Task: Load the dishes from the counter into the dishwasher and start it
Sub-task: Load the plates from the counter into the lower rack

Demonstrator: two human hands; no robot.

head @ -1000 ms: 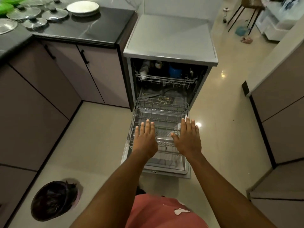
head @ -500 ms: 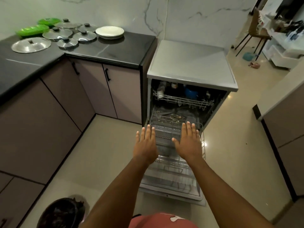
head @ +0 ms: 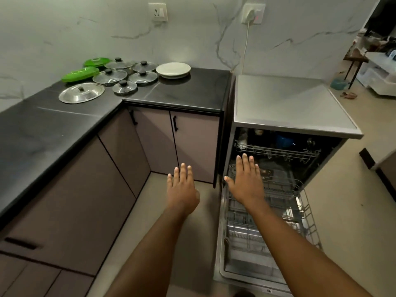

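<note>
Both hands are stretching forward with palms down, fingers straight and slightly spread, and neither is holding anything. The left hand [head: 182,189] is hovering over the floor in front of the corner cabinets [head: 192,146], while the right hand [head: 246,183] is hovering above the near left corner of the dishwasher [head: 289,108] opening, apart from the wire of the racks as far as can be told. The dishwasher is standing just beside the end of the black tabletop [head: 182,91], its door [head: 235,273] lying folded down and its lower rack [head: 246,234] sitting pulled out over the door. The upper rack [head: 276,151] is sitting inside the dim cavity, carrying a blue item [head: 284,140] and a few others too dark to name. The dishes are waiting at the back of the tabletop near the marble wall: a stack of white plates [head: 173,69] is sitting nearest the dishwasher, five glass lids [head: 110,76] with black knobs are lying clustered to its left, a steel lid [head: 81,92] is lying in front of them, and two green lids [head: 80,74] are lying behind. A white cable [head: 246,46] is hanging from a wall socket [head: 252,15] down behind the dishwasher.
</note>
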